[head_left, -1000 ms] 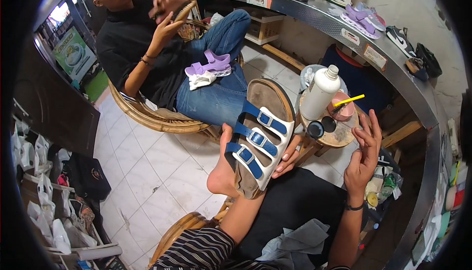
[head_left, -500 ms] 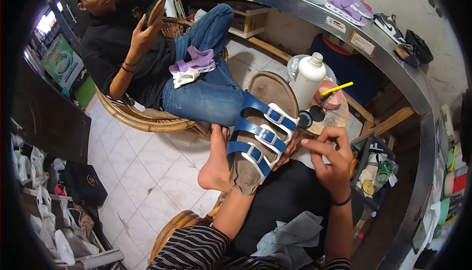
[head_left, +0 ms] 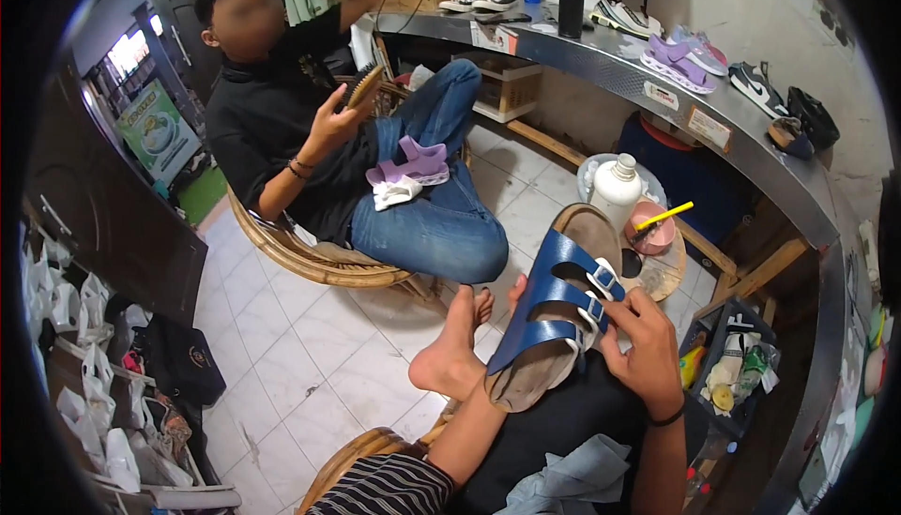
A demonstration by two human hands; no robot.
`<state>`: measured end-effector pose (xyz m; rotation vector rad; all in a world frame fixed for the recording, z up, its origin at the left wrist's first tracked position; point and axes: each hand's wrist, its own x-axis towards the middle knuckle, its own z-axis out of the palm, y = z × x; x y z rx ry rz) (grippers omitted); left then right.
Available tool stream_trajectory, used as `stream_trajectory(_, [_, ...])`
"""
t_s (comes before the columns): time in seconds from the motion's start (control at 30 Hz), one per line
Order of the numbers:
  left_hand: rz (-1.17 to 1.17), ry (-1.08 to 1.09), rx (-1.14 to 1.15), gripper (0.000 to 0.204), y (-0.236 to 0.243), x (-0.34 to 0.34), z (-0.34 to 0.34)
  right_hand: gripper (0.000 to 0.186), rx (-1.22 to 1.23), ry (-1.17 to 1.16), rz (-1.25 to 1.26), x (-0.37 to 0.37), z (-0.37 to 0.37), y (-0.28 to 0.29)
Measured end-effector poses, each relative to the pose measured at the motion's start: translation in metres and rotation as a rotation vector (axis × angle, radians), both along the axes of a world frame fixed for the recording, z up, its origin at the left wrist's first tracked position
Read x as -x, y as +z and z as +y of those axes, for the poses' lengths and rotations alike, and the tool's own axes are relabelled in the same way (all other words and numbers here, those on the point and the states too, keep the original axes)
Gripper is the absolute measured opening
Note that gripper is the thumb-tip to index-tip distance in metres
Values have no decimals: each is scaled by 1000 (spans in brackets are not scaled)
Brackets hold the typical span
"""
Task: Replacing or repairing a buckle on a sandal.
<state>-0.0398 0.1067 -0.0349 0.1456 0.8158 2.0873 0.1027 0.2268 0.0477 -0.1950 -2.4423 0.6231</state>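
Note:
A sandal [head_left: 530,365] with a brown footbed, blue straps and white-edged buckles is held tilted over my lap. My left hand [head_left: 517,293] supports it from beneath; only the thumb shows past its left edge, and the other fingers are hidden. At the sandal's right side, my right hand [head_left: 640,344] has thumb and bent fingers closed on a strap end beside the middle buckle [head_left: 592,310]. A crumpled grey cloth [head_left: 568,479] lies on the black cover across my lap.
A seated person [head_left: 291,140] holds a brush [head_left: 362,86], with a lilac sandal [head_left: 409,164] on the lap. A white bottle [head_left: 617,187] and pink bowl [head_left: 653,231] with a yellow-handled brush stand ahead. A metal counter [head_left: 601,69] carries shoes. A dark crate [head_left: 732,355] stands right.
My right hand has come in from beside the sandal to its strap. The sandal has turned so its straps face more to the right. The whole view has shifted.

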Motion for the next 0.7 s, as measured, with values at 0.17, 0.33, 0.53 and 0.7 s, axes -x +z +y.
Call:
stream_trajectory(0.17, [-105, 13, -137, 81, 2, -3, 3, 30, 189, 33, 143, -6, 5, 9])
stream_trajectory(0.33, [-90, -460, -609, 89, -38, 17, 17, 23, 214, -81, 276, -4, 4, 6])
stream_trajectory(0.53, [-444, -240, -945, 95, -28, 9, 32, 18, 248, -154, 301, -8, 12, -3])
stream_trajectory(0.7, [-285, 43, -657, 91, -108, 40, 26, 18, 252, -158, 297, -7, 9, -2])
